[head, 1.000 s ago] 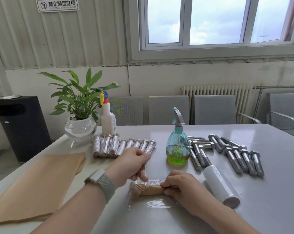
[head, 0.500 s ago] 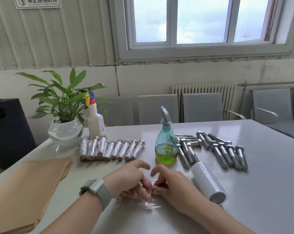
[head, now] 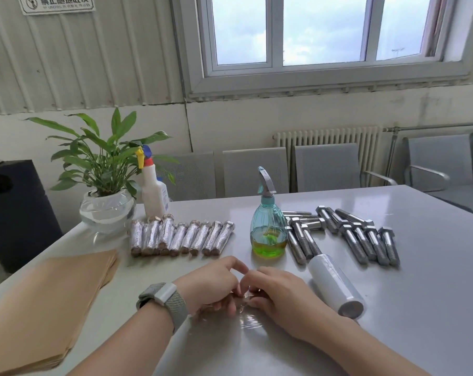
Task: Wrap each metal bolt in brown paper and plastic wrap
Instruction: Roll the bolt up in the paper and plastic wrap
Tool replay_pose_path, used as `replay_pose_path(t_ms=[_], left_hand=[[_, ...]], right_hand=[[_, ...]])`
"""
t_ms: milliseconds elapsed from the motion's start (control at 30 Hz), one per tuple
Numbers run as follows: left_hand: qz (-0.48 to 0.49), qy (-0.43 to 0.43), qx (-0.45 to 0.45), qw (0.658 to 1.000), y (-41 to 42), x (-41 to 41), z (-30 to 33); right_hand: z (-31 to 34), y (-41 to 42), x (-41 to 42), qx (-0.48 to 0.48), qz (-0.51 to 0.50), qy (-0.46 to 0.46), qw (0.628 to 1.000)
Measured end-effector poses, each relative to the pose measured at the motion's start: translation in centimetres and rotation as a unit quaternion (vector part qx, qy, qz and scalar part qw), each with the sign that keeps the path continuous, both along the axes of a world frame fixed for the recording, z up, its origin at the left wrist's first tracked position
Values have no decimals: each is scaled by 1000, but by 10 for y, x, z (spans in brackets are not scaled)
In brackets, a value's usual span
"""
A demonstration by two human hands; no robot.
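Fingers (head: pixel 236 290) of both hands are curled together around a small bundle at the near middle of the worktop (head: pixel 419 308). Left hand (head: pixel 212 287) and right hand (head: pixel 280 294) touch at the fingertips and grip the bolt being wrapped (head: pixel 243 303); only a little crinkled clear film shows between them, the bolt itself is mostly hidden. A sheet of plastic wrap (head: pixel 247 322) lies flat on the worktop just in front of the hands. The left wrist carries a watch (head: pixel 163 293) on a grey band.

Just right of the right hand lies the roll of plastic wrap (head: pixel 334 284). Behind it, bare metal bolts (head: pixel 365 237) lie in a loose row. A green spray bottle (head: pixel 268 229) stands between them and the row of wrapped bolts (head: pixel 179 237). On the left lies a stack of brown paper (head: pixel 48 308). At the far left corner stand a plant in a glass bowl (head: pixel 105 185) and a white spray bottle (head: pixel 154 191).
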State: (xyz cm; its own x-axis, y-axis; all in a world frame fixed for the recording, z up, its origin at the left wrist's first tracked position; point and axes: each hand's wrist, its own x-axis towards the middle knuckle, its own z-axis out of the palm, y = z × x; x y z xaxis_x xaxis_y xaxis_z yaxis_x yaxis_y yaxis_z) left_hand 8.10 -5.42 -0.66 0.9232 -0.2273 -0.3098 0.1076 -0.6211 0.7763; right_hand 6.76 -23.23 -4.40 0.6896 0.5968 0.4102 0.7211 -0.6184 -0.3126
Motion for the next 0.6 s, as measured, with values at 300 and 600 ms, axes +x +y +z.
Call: replay_pose_path(t_ms=[300,600], left_hand=[[26,7,-25,999,1,0,-2],[41,-37,-26,998,2,-6,-4]], right_hand=[[2,-1,-1,5,-15,22,1000],[5,-1,0,26,-23,56,998]])
